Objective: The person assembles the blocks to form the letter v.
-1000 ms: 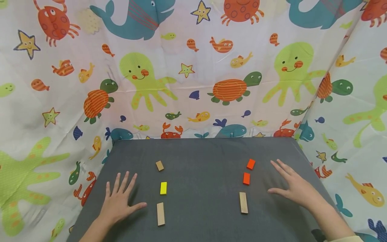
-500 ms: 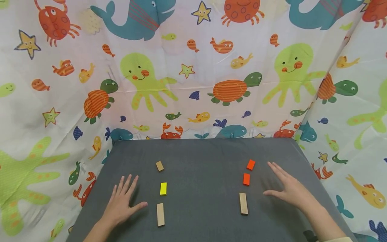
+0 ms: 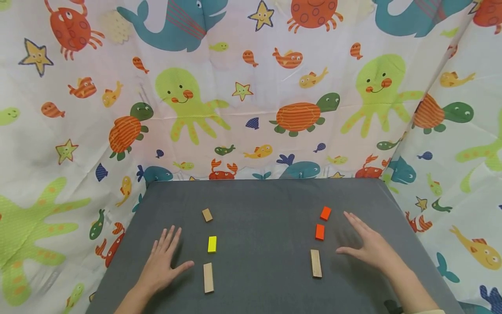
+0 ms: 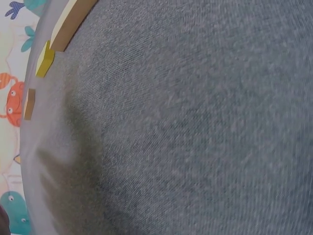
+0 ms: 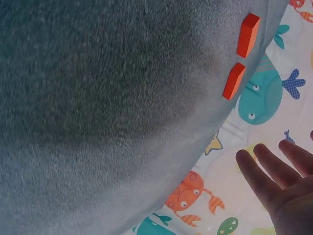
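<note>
My left hand (image 3: 160, 264) hovers over the left part of the table with fingers spread and thumb out, holding nothing. Beside it, to its right, lie a long plain wooden block (image 3: 208, 278), a yellow block (image 3: 212, 244) and a short wooden block (image 3: 207, 215) in a loose column. Across the table my right hand (image 3: 370, 246) is held above the cloth, fingers extended and thumb apart, with nothing in it. Just left of that hand lie two orange-red blocks (image 3: 320, 232) and another long wooden block (image 3: 316, 264). The right wrist view shows its fingers (image 5: 261, 178) straight.
A dark grey cloth (image 3: 262, 218) covers the table. Behind and at both sides hangs a white curtain (image 3: 235, 126) printed with sea animals, meeting the table's far edge.
Both hands have drifted slightly inward, the left one to the right and the right one to the left. The blocks have stayed where they were.
</note>
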A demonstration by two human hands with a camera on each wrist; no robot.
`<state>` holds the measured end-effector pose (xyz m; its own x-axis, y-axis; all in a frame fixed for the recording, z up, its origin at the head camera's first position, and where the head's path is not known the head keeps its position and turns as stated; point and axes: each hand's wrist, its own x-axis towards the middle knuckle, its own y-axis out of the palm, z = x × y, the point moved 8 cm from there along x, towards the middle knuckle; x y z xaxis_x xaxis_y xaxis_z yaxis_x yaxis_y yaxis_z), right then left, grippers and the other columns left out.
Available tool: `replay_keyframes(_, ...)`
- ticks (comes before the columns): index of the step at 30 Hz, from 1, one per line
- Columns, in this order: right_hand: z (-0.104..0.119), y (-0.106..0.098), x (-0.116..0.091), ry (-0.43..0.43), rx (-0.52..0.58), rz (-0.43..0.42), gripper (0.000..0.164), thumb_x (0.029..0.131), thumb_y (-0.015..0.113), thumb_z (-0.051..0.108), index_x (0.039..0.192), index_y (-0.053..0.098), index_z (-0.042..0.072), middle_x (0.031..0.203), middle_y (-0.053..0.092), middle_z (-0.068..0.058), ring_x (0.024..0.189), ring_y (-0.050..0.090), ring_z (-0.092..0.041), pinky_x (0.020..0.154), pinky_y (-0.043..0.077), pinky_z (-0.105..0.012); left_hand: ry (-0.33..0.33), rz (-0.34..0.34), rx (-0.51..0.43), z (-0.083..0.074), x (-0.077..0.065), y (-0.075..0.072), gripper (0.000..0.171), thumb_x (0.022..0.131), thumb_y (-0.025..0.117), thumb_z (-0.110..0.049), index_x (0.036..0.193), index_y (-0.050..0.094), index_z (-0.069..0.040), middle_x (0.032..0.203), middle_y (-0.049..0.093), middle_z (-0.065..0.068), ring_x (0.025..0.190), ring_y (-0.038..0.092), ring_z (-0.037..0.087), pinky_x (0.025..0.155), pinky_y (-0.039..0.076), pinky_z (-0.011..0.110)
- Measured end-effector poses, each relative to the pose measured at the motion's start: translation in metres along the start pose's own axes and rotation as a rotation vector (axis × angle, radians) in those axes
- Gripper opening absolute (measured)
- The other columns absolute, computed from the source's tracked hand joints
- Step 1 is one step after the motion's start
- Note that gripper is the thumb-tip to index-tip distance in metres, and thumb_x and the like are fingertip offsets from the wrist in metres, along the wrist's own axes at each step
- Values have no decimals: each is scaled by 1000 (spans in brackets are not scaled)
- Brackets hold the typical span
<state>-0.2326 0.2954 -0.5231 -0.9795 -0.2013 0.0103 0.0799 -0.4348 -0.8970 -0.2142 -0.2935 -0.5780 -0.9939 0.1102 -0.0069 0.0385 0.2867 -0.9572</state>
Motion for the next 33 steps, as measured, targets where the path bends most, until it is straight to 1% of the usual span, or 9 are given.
replay_keyframes(5, 1, 4, -1, -1, 13, -15, 119, 70, 85, 61, 162, 22, 20, 159, 33, -27, 137, 41, -52, 96, 39, -75, 1, -12, -18, -3, -1, 2, 111, 80, 64, -76, 164, 16, -21, 169, 16, 14, 154, 10, 44, 116, 15, 70)
replay_keyframes(10, -1, 9, -1, 6, 23, -3, 118, 69, 84, 61, 161, 25, 18, 159, 34, -26, 138, 40, -51, 98, 39, -73, -4, -43, -42, -5, 0, 1, 113, 79, 68, -73, 163, 17, -17, 166, 25, 14, 154, 14, 42, 118, 18, 66)
replay_keyframes(12, -2, 10, -1, 15, 24, 3, 116, 70, 85, 60, 161, 26, 16, 159, 34, -26, 139, 39, -50, 99, 39, -73, -2, -48, -56, -6, 0, 2, 113, 79, 69, -72, 163, 17, -16, 166, 26, 14, 154, 15, 41, 118, 19, 65)
replay_keyframes(14, -3, 12, -1, 22, 27, 10, 116, 70, 85, 59, 161, 27, 16, 159, 34, -26, 140, 38, -50, 99, 38, -73, 8, -43, -86, -8, 0, 4, 113, 79, 71, -71, 163, 18, -16, 166, 27, 13, 154, 15, 40, 119, 19, 64)
replay_keyframes(16, -4, 14, -1, 26, 34, 15, 115, 71, 85, 58, 161, 27, 17, 159, 34, -25, 140, 38, -49, 100, 39, -73, 25, -31, -141, -10, -1, 7, 111, 80, 73, -67, 162, 20, -15, 166, 27, 12, 154, 16, 39, 119, 19, 64)
replay_keyframes(20, 0, 19, -1, 13, 57, 14, 114, 69, 87, 56, 160, 30, 17, 158, 36, -24, 140, 38, -49, 100, 39, -72, 56, 28, -270, -13, -4, 15, 105, 82, 75, -60, 161, 25, -14, 165, 29, 11, 154, 16, 40, 118, 16, 67)
replay_keyframes(24, 4, 25, -1, 0, 65, 17, 114, 68, 87, 57, 158, 33, 14, 157, 38, -24, 140, 39, -48, 101, 39, -71, 61, 81, -313, -15, -5, 23, 101, 84, 72, -62, 161, 26, -15, 166, 28, 9, 154, 14, 42, 115, 17, 72)
replay_keyframes(29, 9, 31, -1, -46, 47, -3, 114, 66, 88, 59, 155, 38, 9, 155, 43, -22, 137, 44, -46, 102, 40, -69, 86, 81, -361, -18, -6, 28, 98, 85, 72, -60, 161, 27, -15, 165, 29, 9, 153, 16, 42, 112, 20, 75)
replay_keyframes(33, 14, 34, -2, -86, 69, -34, 110, 64, 90, 54, 153, 43, 7, 151, 49, -22, 133, 49, -45, 101, 42, -67, 118, 56, -378, -23, -9, 29, 97, 84, 74, -58, 160, 30, -15, 163, 33, 9, 149, 24, 42, 110, 25, 74)
